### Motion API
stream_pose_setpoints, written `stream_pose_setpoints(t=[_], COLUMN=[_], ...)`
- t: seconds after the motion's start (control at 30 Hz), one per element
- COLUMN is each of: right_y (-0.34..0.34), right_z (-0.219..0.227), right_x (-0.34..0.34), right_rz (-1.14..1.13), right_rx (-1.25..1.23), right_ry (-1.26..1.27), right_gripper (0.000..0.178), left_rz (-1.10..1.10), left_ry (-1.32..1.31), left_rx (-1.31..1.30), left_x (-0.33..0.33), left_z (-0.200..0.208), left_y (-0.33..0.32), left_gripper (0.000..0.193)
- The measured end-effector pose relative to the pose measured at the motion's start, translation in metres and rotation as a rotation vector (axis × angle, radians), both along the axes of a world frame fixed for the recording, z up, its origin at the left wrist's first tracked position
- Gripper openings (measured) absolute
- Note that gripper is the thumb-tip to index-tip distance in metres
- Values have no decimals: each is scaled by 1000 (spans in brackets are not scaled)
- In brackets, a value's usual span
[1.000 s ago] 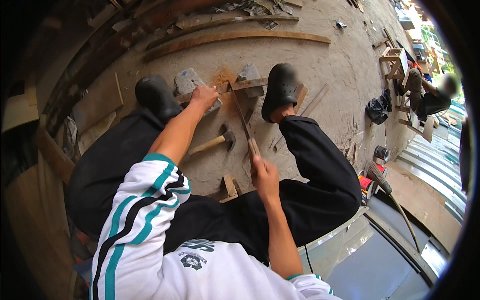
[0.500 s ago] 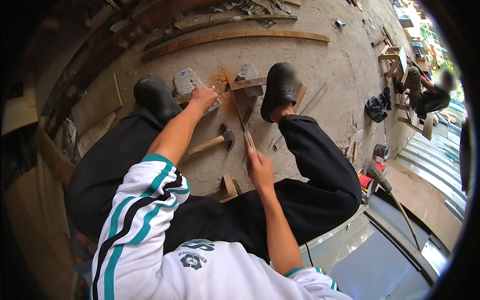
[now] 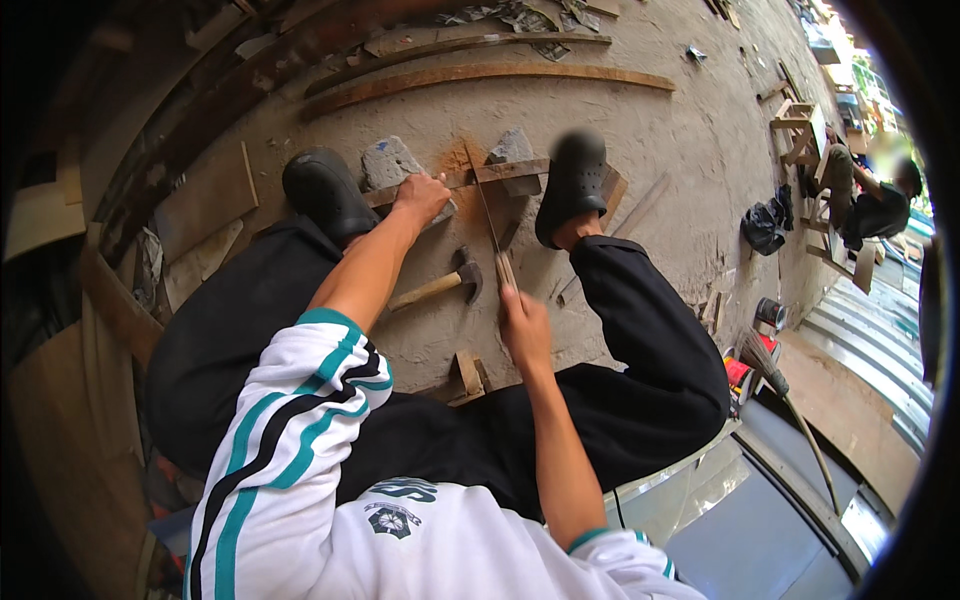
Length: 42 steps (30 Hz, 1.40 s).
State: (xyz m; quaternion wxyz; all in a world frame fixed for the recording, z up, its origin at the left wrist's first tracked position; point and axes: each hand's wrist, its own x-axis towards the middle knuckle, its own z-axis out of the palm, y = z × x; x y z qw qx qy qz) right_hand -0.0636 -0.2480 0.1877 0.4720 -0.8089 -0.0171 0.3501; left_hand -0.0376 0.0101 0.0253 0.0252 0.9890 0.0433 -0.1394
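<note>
A narrow strip of wood (image 3: 512,171) lies across two grey concrete blocks, the left block (image 3: 388,162) and the right block (image 3: 513,146). My left hand (image 3: 421,198) is closed on the strip near the left block, pressing it down. In my right hand (image 3: 524,325) is the wooden handle of a handsaw (image 3: 483,205), gripped with the fingers wrapped round. The saw's thin blade crosses the strip between the blocks, its tip pointing away from me. Orange-brown sawdust (image 3: 462,150) lies on the ground beyond the cut. A claw hammer (image 3: 436,287) rests on the ground between my legs.
My feet in black clogs flank the blocks, the left clog (image 3: 327,190) and the right clog (image 3: 574,185). Long planks (image 3: 490,72) lie beyond. At right are a black plastic bag (image 3: 765,228), a broom (image 3: 764,362), paint cans (image 3: 770,315) and a seated person (image 3: 880,195).
The whole view has shifted slightly, carrying the scene a little to the right. My left hand stays on the strip and the saw remains across it in my right hand.
</note>
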Motion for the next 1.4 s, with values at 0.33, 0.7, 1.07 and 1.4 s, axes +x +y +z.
stream_pose_setpoints(t=[0.33, 0.7, 1.07, 1.4], right_y=[-18, 20, 38, -31], right_z=[42, -34, -62, 23], right_x=[-22, 18, 28, -26], right_rz=[1, 2, -9, -23], right_rx=[-72, -7, -19, -9], right_ry=[34, -46, -142, 23], right_gripper=[49, 51, 50, 51], left_rz=[62, 130, 131, 81], left_ry=[-11, 163, 111, 92], left_rx=[-5, -113, -86, 24], left_x=[-6, 4, 8, -8], left_z=[13, 12, -7, 3], left_y=[3, -4, -7, -6], left_gripper=[31, 32, 30, 28])
